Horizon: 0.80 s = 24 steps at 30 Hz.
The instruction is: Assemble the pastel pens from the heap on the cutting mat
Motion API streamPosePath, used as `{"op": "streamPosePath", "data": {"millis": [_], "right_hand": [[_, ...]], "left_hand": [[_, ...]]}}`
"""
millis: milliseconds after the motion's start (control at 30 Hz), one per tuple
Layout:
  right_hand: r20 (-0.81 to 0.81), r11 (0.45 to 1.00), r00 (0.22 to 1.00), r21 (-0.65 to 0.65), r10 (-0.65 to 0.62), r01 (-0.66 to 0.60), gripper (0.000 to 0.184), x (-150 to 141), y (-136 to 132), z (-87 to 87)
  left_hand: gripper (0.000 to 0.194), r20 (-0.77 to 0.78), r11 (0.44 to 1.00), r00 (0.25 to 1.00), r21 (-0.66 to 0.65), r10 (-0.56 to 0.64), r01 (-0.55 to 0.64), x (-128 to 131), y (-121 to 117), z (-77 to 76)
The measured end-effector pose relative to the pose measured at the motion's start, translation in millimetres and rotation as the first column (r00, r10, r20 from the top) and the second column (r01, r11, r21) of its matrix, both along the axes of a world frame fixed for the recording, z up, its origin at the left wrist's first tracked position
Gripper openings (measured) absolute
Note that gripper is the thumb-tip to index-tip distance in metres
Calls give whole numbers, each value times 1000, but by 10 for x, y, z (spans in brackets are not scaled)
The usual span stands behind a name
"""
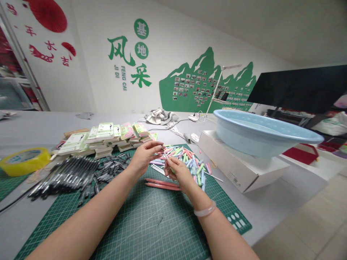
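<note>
My left hand (145, 154) and my right hand (177, 172) meet over a green cutting mat (141, 224). The left fingers pinch the top of a thin pen refill (164, 154). My right hand is closed round a pastel pen barrel below it, and the refill seems to run into that barrel. A heap of pastel pen barrels and caps (189, 160) lies just behind the hands. Two assembled pink pens (162, 184) lie flat on the mat under my right hand.
A pile of black pens (70, 175) lies at the left, with stacked green-and-white packets (108, 139) behind it. A yellow tape roll (24, 160) sits far left. A pale blue basin (260, 135) rests on a white box (238, 164) at the right.
</note>
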State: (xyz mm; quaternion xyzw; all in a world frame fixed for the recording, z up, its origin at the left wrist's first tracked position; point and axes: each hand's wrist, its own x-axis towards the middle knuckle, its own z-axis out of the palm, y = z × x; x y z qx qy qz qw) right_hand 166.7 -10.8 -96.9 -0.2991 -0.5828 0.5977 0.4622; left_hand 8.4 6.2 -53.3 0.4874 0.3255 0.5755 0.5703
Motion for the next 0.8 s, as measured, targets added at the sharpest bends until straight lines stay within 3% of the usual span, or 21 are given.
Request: {"op": "streamPosePath", "data": {"millis": [100, 267, 333, 400, 467, 533, 600, 667, 800], "right_hand": [[-12, 1000, 1000, -16, -5, 5, 26, 4, -15, 23], [-75, 999, 997, -4, 32, -33, 27, 80, -33, 115], [-110, 1000, 994, -2, 14, -15, 27, 162, -26, 173], [-144, 999, 989, 3, -32, 32, 28, 269, -7, 231], [-152, 996, 984, 8, -92, 94, 28, 381, 16, 279], [-148, 989, 979, 16, -142, 146, 28, 474, 36, 312], [-148, 984, 973, 18, -174, 179, 28, 533, 48, 330], [-156, 980, 968, 15, -195, 199, 28, 561, 52, 338], [-175, 980, 966, 18, -192, 198, 27, 580, 59, 333]], "left_hand": [[26, -71, 998, 997, 59, -27, 32, 40, -48, 26], [47, -132, 986, 984, 101, -122, 136, 101, -122, 121], [44, -160, 983, 978, 110, -131, 150, 112, -105, 119], [35, -286, 983, 955, 139, -73, 117, 119, -56, 62], [21, -545, 970, 837, 223, 42, 97, 143, 2, -46], [8, -791, 924, 589, 332, 166, 187, 205, 39, -181], [6, -883, 882, 409, 368, 231, 295, 314, 36, -311], [7, -910, 860, 319, 373, 265, 348, 453, 5, -408], [7, -918, 847, 245, 384, 310, 368, 667, -13, -470]]}}
